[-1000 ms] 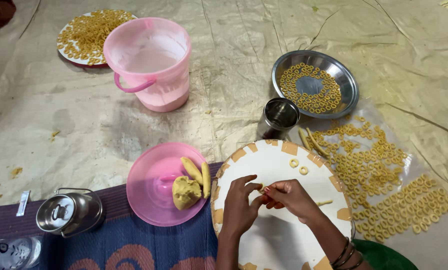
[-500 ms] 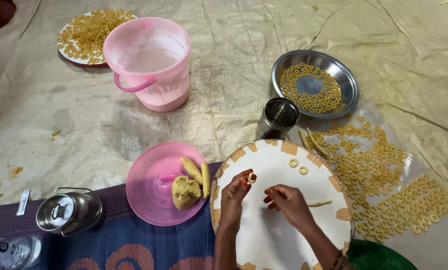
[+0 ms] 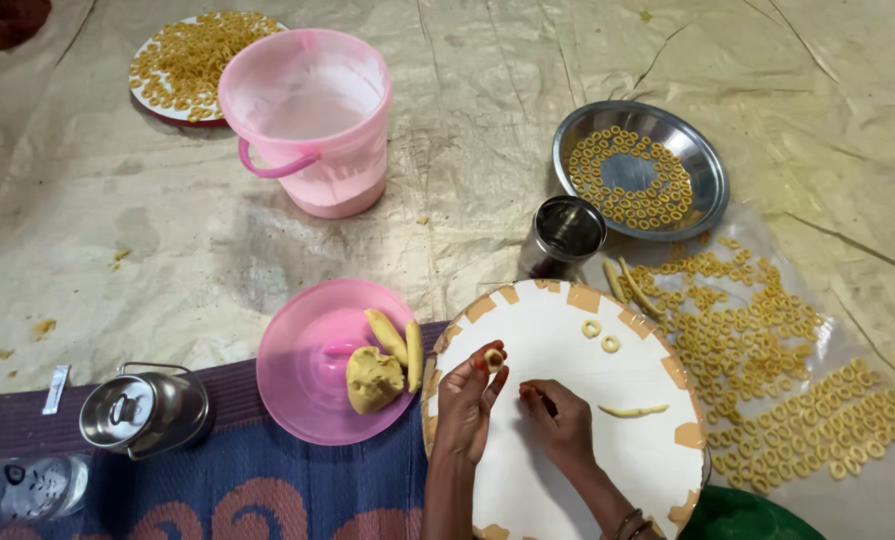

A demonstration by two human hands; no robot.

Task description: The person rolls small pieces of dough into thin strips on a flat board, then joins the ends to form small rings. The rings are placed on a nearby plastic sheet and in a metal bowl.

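My left hand [image 3: 470, 398] pinches a small dough ring [image 3: 493, 358] between thumb and fingertips above the round white board [image 3: 578, 460]. My right hand [image 3: 558, 420] rests on the board with its fingers curled and nothing visible in it. A short dough strip [image 3: 634, 410] lies on the board just right of that hand. Two finished rings [image 3: 600, 335] sit near the board's far edge. Left of the board, a pink plate [image 3: 308, 375] carries a dough lump [image 3: 372, 378] and two rolled dough pieces [image 3: 396, 336].
A steel cup [image 3: 562, 237] stands beyond the board, and a steel plate [image 3: 706, 180] of rings behind it. Several rings cover a clear sheet [image 3: 768, 350] on the right. A pink bucket [image 3: 308, 120], a far plate of rings [image 3: 190, 60] and a lidded steel can [image 3: 143, 410] are at left.
My hands have parted. The left one lifted away with a closed dough ring, the right one dropped to the board, and the leftover dough strip now lies beside it.
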